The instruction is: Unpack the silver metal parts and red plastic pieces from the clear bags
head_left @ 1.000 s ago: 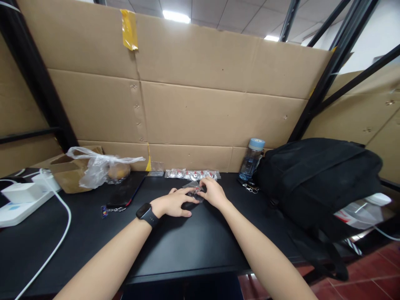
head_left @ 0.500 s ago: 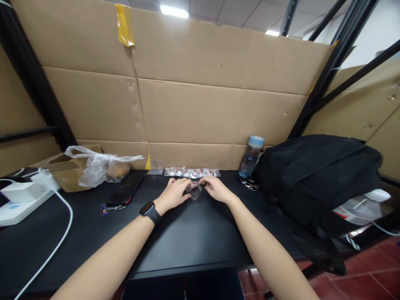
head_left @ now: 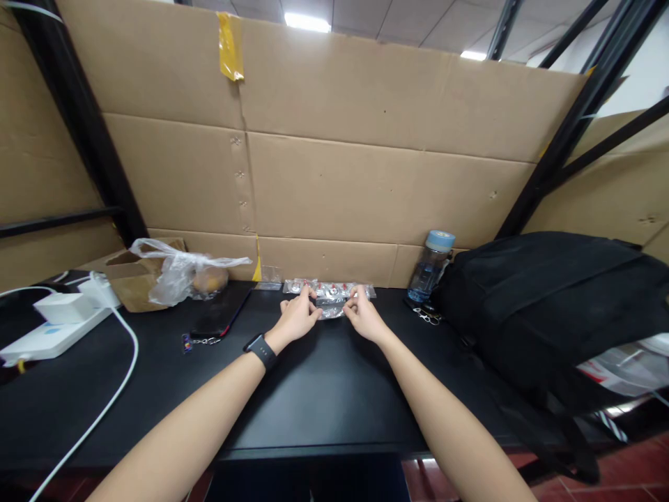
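A small clear plastic bag stretches between my two hands, low over the black table. The thumb and fingers of my left hand pinch its left end; a dark watch sits on that wrist. At the bag's right end, my right hand grips with thumb and fingertips. What the bag holds, if anything, is too small to make out. Just behind it lies a row of clear packets with round silvery items and red marks, partly covered by my fingers.
Left of my hands are a dark phone-like slab with a keychain, a knotted plastic bag, an open cardboard box and a white power strip. To the right stand a blue-capped bottle and a black backpack. Cardboard walls the back.
The bag was a rounded shape at my left fingers; now it is drawn out flat and wide between both hands. My right hand has moved slightly right. The view has shifted a little left.
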{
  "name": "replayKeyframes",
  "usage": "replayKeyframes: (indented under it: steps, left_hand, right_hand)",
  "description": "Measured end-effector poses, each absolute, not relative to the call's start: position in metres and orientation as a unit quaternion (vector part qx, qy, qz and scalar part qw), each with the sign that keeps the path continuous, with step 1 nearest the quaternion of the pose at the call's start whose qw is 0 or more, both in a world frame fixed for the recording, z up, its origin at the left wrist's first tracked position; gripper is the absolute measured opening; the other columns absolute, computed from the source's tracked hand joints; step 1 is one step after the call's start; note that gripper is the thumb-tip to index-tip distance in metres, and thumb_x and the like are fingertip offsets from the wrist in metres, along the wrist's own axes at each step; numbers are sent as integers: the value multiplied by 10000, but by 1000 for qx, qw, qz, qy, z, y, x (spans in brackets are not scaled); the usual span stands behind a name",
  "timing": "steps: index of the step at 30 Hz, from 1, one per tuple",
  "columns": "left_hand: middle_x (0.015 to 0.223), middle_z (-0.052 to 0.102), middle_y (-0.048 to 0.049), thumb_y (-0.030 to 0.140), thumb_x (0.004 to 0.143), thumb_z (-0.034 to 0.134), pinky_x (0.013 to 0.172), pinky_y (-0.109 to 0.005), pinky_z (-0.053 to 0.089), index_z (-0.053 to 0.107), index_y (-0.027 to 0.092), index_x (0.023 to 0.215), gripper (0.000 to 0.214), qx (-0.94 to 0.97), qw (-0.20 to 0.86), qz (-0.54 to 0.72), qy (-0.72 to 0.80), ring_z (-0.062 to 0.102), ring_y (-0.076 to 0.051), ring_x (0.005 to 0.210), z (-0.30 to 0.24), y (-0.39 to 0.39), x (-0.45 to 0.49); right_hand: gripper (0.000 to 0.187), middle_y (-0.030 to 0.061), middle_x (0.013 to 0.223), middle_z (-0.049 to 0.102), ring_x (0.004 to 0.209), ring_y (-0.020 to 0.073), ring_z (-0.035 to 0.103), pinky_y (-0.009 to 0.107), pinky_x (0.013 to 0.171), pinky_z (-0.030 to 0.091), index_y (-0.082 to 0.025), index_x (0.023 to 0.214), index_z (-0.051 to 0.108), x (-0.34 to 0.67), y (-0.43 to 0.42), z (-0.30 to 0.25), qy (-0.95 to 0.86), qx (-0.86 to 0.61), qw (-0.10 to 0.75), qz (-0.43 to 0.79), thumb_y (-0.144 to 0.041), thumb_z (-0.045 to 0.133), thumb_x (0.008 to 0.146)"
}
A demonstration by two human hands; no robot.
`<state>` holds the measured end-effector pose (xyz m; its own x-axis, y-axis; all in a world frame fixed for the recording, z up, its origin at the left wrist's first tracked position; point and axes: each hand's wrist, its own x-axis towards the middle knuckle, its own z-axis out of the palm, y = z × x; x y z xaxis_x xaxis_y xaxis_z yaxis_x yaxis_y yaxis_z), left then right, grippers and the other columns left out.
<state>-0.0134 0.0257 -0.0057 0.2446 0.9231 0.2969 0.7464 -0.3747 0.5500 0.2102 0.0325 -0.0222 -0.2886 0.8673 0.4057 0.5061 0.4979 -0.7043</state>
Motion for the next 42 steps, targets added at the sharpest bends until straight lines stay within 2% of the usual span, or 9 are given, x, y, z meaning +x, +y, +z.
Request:
replayKeyframes:
  steps: [4,8,12,17,23,27,33,37,42]
  left_hand:
    - [914,749,-19,233,906,544,914,-406,311,600,256,1066,172,800,90,275,526,612,-246,1075,-12,26,-12]
    - [1115,703,-59,331,963,481,942,-460,316,702,297,1044,239,824,41,244,509,535,-288,1173,-15,25,-15]
    - [1298,610,-81,370,860,618,960,-482,330,717,300,1082,252,845,-2,223,486,448,-340,1267,-16,24,-18]
    - [1162,696,-64,230,874,566,959,-460,311,699,271,1030,209,851,-2,232,472,514,-290,1199,-16,27,-20]
    - [1009,742,-53,324,969,482,935,-434,289,700,260,970,227,828,51,246,501,611,-250,1046,-14,31,-20]
    - [999,748,-65,353,963,494,930,-433,288,697,255,947,226,810,50,252,527,625,-272,1049,-15,39,-24]
    - [952,758,-86,390,939,526,927,-437,307,705,241,904,235,784,43,217,580,649,-316,1048,-8,70,-33]
    - [982,758,-103,412,919,545,956,-447,306,707,241,1019,256,785,8,205,585,650,-327,1062,-2,85,-32]
    - [1121,712,-121,415,905,550,955,-432,336,658,228,1110,298,757,-68,255,598,615,-319,1116,4,84,-36]
  right_hand:
    - [250,53,951,636,915,183,605,295,855,453,-211,1037,648,206,30,-25,-828,-462,297,110,-111,464,900]
    - [385,79,1110,597,1067,223,556,331,950,428,-229,1159,694,203,28,-26,-850,-469,234,56,-104,624,802]
    - [266,83,1164,604,1125,250,526,394,974,398,-233,1121,718,200,25,-24,-851,-476,219,24,-234,689,856]
    - [186,63,1077,681,1063,223,583,370,935,397,-243,1047,740,199,27,-21,-846,-476,238,26,-277,572,975]
    - [141,45,965,730,858,173,639,287,823,449,-208,1016,721,202,29,-20,-828,-459,305,105,-230,621,919]
    - [401,14,946,737,795,163,621,290,811,460,-221,1219,625,202,28,-18,-809,-460,340,133,-233,708,827]
    - [358,7,961,715,806,161,614,310,834,437,-250,1175,638,215,32,-13,-789,-502,338,103,-226,674,820]
    - [315,18,982,712,859,178,630,328,853,418,-251,1128,665,230,33,-9,-782,-530,315,96,-222,671,814]
    - [404,105,1209,659,1135,307,581,426,929,408,-232,1147,691,250,32,-6,-788,-570,220,80,-299,756,754]
